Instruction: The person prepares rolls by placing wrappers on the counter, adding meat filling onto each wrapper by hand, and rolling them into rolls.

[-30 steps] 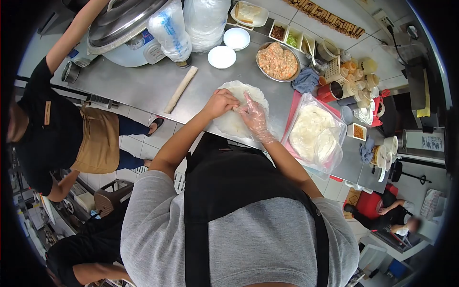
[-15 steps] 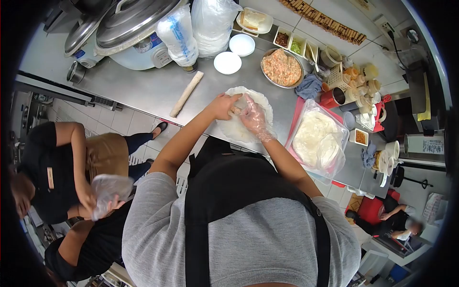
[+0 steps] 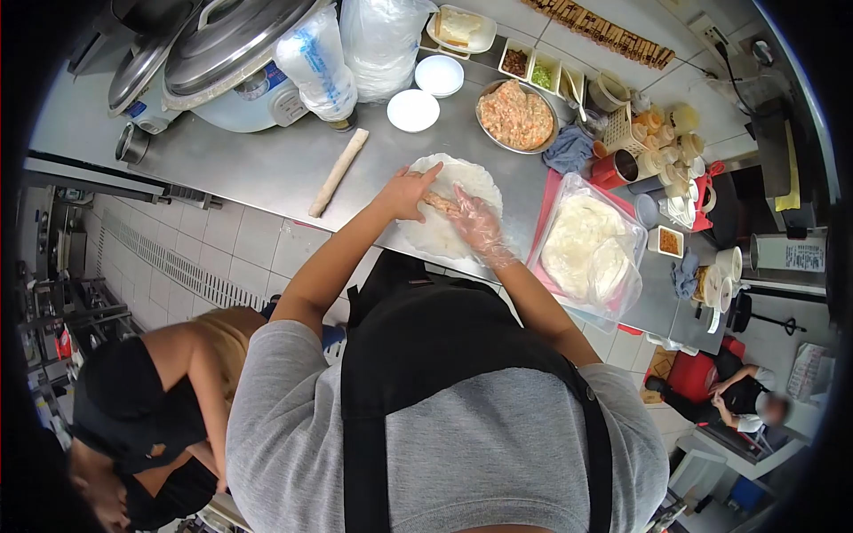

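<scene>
The pinkish strip of filling (image 3: 439,202) is partly covered by the gloved right hand (image 3: 480,224), whose grip cannot be told. On the bare left hand (image 3: 407,193), thumb and forefinger are held wide apart. Beneath both, the pale, uneven-edged dough sheet (image 3: 434,235) is spread on the steel counter (image 3: 258,164) near 2 white bowls (image 3: 413,110)

From my distant seat I see a heather-grey T-shirt (image 3: 498,462) with short sleeves (image 3: 280,369), and over it a plain black apron (image 3: 444,342) whose two wide straps (image 3: 365,471) run toward the bottom of my view. I can make out one small round fastener (image 3: 591,393) on the right strap. A clear, wrinkled plastic glove (image 3: 490,238) covers the right hand (image 3: 477,220); the left hand (image 3: 407,193) is bare.
</scene>
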The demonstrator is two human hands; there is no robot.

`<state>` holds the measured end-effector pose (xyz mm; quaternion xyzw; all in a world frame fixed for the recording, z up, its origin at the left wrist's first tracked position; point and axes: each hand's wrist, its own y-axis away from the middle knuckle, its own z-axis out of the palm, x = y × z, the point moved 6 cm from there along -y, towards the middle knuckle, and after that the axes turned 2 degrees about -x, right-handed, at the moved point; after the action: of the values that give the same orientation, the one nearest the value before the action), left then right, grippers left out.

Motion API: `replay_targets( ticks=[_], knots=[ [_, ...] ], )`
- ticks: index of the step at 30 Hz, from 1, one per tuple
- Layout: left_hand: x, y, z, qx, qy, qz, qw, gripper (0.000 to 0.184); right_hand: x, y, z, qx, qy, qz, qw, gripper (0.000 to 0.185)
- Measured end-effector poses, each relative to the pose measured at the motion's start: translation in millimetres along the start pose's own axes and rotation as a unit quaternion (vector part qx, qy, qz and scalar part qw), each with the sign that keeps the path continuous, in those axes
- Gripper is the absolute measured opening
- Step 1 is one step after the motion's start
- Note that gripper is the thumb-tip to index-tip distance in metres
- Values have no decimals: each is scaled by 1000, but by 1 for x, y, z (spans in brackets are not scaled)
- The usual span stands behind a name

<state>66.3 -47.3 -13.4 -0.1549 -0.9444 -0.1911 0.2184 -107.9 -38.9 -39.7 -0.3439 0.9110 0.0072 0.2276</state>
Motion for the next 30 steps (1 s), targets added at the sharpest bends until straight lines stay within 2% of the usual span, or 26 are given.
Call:
replay_targets(
  ticks=[3,5,9,12,13,15,16,17,18,21,24,26,28,30],
  knots=[
    [1,2,-1,-3,7,-2,1000,131,-2,9,-12,2,6,-28,1000,86],
    [0,1,0,-3,2,-4,1000,130,15,13,2,9,6,-17,1000,86],
    [-1,2,0,-5,1,4,1000,129,4,19,-26,28,-35,-6,999,88],
    [-1,5,-1,9,-2,8,1000,122,17,24,-17,-5,-1,-2,1000,94],
    [3,7,-2,8,-4,11,1000,122,12,21,-30,2,-38,11,999,92],
    [17,9,-9,58,-4,57,997,101,4,16,-47,12,-71,25,997,90],
    [19,7,-6,58,-5,60,996,101,0,16,-54,47,-117,21,992,86],
    [24,4,-4,81,41,87,992,91,-4,15,-58,81,-164,15,983,82],
    [27,2,0,104,88,112,984,81,-5,14,-55,82,-164,17,983,82],
    [33,-12,17,111,67,149,980,74,-2,12,-44,93,-95,34,991,76],
    [31,-12,12,105,133,141,975,78,0,3,-41,83,-126,58,987,72],
    [24,-9,5,101,141,139,975,84,-15,-5,-43,129,-228,27,965,74],
    [14,-6,2,97,149,137,974,90,-20,-12,-38,109,-191,29,975,75],
    [7,0,-3,105,32,136,985,112,-27,-22,-34,89,-157,24,983,76]
  ],
)
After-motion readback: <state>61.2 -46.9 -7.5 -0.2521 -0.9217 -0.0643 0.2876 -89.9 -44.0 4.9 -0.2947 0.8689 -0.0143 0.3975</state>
